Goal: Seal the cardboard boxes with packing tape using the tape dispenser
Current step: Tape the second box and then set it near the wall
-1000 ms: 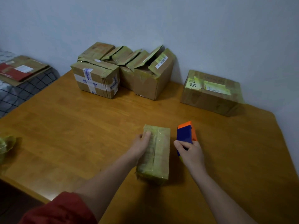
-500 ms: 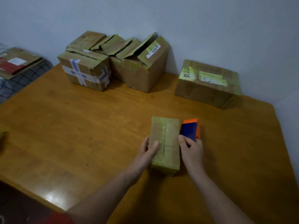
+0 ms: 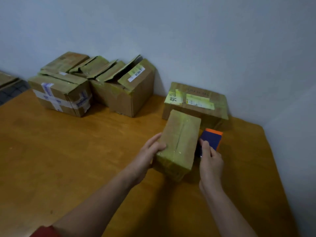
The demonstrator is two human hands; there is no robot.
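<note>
Left hand [image 3: 150, 151] grips the small box [image 3: 179, 142] on the table [image 3: 68, 159], probably steadying it; right hand [image 3: 211, 161] sits curled between box and tape dispenser [image 3: 212, 139], can't tell what it's holding.

Light: dim, flat, yellow-green cast. Shadows: soft, behind cardboard boxes [image 3: 130, 98] on wall [image 3: 188, 31], under forearms [image 3: 95, 207] on wooden table [image 3: 51, 151]. Sharpness: soft overall, slight motion blur. Edges: wide-angle bend, wall darker twd corners.
</note>
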